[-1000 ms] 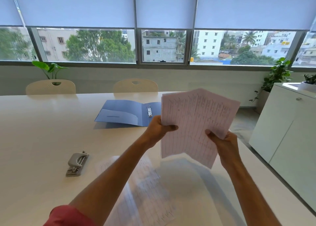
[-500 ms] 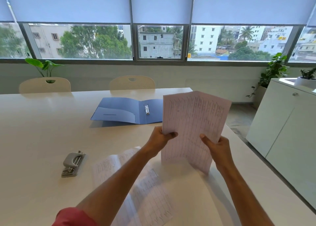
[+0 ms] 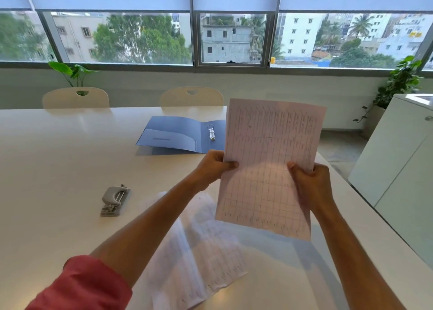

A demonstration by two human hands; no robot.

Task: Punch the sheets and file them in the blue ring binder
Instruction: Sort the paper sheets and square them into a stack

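I hold a stack of white sheets point(image 3: 269, 145) with a printed grid upright in the air above the table. My left hand point(image 3: 214, 166) grips its left edge and my right hand point(image 3: 311, 181) grips its right edge. The blue ring binder point(image 3: 173, 134) lies open on the table behind the sheets, its metal rings point(image 3: 211, 132) showing; its right half is hidden by the paper. A grey hole punch point(image 3: 114, 200) lies on the table to the left. More sheets point(image 3: 206, 251) lie flat on the table under my left forearm.
The white table point(image 3: 58, 169) stretches left and forward. Two cream chairs point(image 3: 76, 97) stand at its far side. A white cabinet point(image 3: 403, 169) stands to the right across a gap of floor. Potted plants point(image 3: 400, 80) stand by the window.
Both hands have squared the held sheets from a fanned, tilted bundle into a neater upright stack and lowered them slightly. The binder and punch have not moved.
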